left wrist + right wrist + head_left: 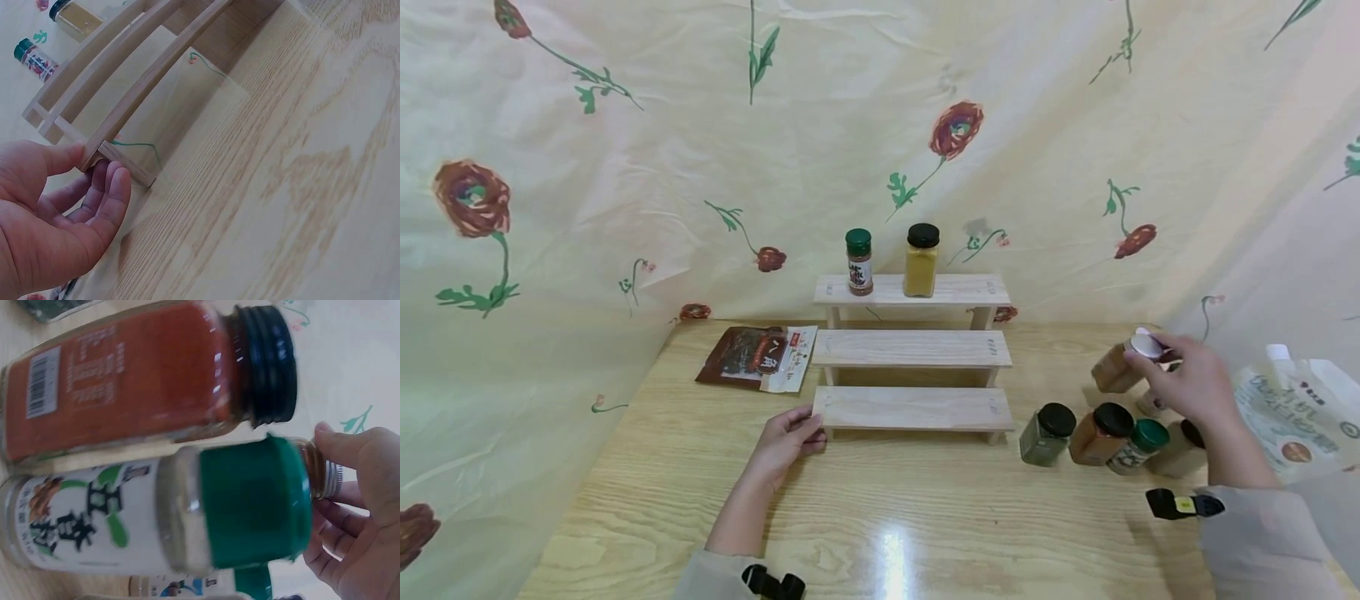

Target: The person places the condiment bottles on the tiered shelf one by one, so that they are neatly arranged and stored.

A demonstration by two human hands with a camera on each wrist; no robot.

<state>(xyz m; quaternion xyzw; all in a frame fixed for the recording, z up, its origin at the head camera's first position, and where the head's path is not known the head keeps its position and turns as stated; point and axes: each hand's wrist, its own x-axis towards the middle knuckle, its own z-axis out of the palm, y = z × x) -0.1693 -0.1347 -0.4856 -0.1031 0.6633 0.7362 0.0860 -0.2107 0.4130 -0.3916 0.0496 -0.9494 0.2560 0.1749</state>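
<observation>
My left hand (786, 442) pinches the left end of the lowest step of a three-step wooden rack (913, 408), thumb above and fingers curled beneath in the left wrist view. On the right, my right hand (1198, 387) holds a jar of brown spice (1116, 371) by its silver lid (335, 478); the jar leans. Close by stand a green-lidded shaker (256, 503) and a jar of red-orange powder (137, 381), which partly hide the held jar in the right wrist view. A yellow spice jar (921, 267) and a green-capped shaker (860, 267) stand on the top step.
A jar of green herbs (1041, 442) and another dark-lidded jar (1176, 454) flank the right-hand group. Behind my right wrist is a clear spouted pouch (1292, 408). A brown packet (748, 358) lies left of the rack. Flowered cloth (647, 167) hangs behind the table.
</observation>
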